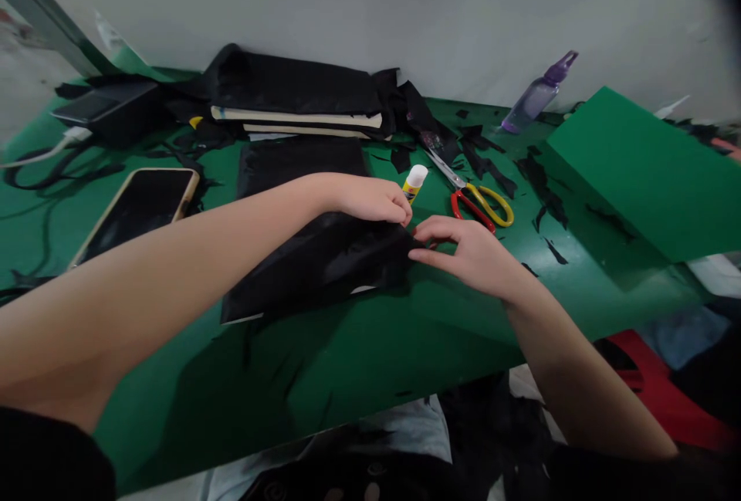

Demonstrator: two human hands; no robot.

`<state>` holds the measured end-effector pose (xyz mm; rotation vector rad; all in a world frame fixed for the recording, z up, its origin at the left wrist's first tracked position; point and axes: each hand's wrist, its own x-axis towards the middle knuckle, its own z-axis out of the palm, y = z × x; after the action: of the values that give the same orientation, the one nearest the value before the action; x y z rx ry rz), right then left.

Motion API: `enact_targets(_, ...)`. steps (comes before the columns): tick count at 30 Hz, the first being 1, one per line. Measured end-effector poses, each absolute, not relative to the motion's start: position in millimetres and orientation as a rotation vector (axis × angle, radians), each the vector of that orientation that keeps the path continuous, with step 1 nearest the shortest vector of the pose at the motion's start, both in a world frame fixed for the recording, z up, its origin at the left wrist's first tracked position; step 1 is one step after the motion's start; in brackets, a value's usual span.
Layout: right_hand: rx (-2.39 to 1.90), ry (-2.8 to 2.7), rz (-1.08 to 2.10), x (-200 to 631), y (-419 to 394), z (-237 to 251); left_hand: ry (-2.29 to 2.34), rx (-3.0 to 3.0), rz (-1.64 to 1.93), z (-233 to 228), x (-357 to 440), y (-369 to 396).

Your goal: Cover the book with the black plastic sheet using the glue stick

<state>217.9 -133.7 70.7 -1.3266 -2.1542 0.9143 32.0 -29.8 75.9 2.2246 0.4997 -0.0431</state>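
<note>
Left grip: fingers curled down, pinching the right end of a black fabric-covered piece. Piece lies flat on the green bench, long axis left to right, tapered end pointing right. Right grip: thumb and forefinger closed on the same tip. Beyond: glue stick, scissors.

Left forearm extends from lower left across the view, wrist bent slightly down; left hand palm-down, fingertips curled together in a pinch. Right forearm enters from lower right; right hand palm-down, thumb and forefinger pinched, tips nearly meeting the left's
</note>
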Motion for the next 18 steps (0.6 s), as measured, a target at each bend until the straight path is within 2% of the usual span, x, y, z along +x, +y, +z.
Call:
enact_targets(7, -1.311, -2.317, 0.402, 209.8, -144.1, 74.8, 0.571, 2.11, 0.041, 75.9, 24.9, -26.9)
enact_targets(12, -1.239, -2.224, 0.001, 193.6, -170.1, 92.2, 0.577, 2.03, 0.025, 73.3, 26.4, -26.7)
enact_targets(18, -0.888, -2.602, -0.189, 172.2, -165.6, 108.7, 0.586, 2.016, -0.053, 85.7, 27.6, -36.7)
